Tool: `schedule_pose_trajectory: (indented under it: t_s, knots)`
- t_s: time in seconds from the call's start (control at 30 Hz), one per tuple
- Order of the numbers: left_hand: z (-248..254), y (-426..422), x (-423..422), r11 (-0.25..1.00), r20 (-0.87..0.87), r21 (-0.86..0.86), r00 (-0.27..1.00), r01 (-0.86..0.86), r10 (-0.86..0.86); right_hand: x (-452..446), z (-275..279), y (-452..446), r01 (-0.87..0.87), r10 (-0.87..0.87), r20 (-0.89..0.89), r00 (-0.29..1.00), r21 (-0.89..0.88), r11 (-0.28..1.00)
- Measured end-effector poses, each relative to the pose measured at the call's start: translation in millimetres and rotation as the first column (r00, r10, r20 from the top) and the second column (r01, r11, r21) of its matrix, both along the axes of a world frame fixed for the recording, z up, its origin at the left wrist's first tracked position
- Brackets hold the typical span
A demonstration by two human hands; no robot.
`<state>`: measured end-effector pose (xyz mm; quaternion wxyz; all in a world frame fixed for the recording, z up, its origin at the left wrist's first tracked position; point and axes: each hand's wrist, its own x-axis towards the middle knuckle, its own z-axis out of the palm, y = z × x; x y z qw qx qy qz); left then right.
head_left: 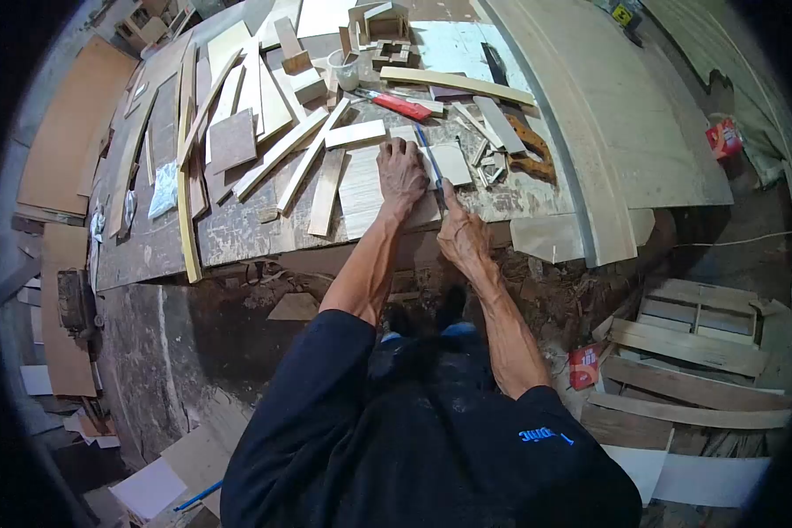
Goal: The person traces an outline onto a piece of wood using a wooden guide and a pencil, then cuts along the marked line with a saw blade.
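Observation:
My left hand [403, 179] lies on a pale, striped wood panel [361, 195] near the table's front edge, its fingers bent down and pressing on it. A short pale wood block [355, 135] lies just beyond it to the left. My right hand [465, 236] is closed at the table edge, index finger stretched forward along a thin blue blade-like tool [429, 151]. That tool runs away from me across the panel, beside a smaller pale square piece [450, 165]. Its handle end is hidden in my fingers, so its exact kind is unclear.
Wood strips [282, 154] crowd the table's left side. Beyond my hands lie a red-handled tool [402, 106], a plastic cup [344, 69] and a long yellowish strip [458, 85]. A brown wooden saw handle [531, 151] sits at right, beside a large curved panel [581, 132].

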<state>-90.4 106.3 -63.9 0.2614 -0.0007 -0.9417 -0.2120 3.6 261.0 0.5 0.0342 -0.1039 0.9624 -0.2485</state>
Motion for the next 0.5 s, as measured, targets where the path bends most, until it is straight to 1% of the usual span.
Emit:
schedule_pose_trajectory:
  t_s: [0.17, 0.27, 0.37, 0.4, 0.5]
  knots:
    - [5, 4, 2, 1.0, -0.015, -0.018, 1.0, -0.021, 0.021, 4, 4, -3, 0.006, -0.007, 0.031, 0.999, 0.007, 1.0]
    - [14, 6, 7, 1.0, -0.015, 0.009, 1.0, -0.028, 0.028, 16, 7, 2, -0.011, 0.011, -0.001, 1.0, -0.002, 1.0]
    - [-6, 2, -4, 1.0, -0.105, -0.008, 0.994, -0.015, 0.014, 44, 29, 12, 0.015, -0.027, 0.135, 0.99, 0.09, 0.996]
    - [-4, 1, -2, 1.0, -0.082, -0.023, 0.997, -0.005, 0.003, 51, 40, 13, 0.038, -0.047, 0.149, 0.988, 0.063, 0.997]
    - [3, 2, 1, 1.0, -0.055, -0.01, 0.998, 0.01, -0.01, 42, 27, 13, 0.01, -0.015, 0.043, 0.999, 0.122, 0.992]
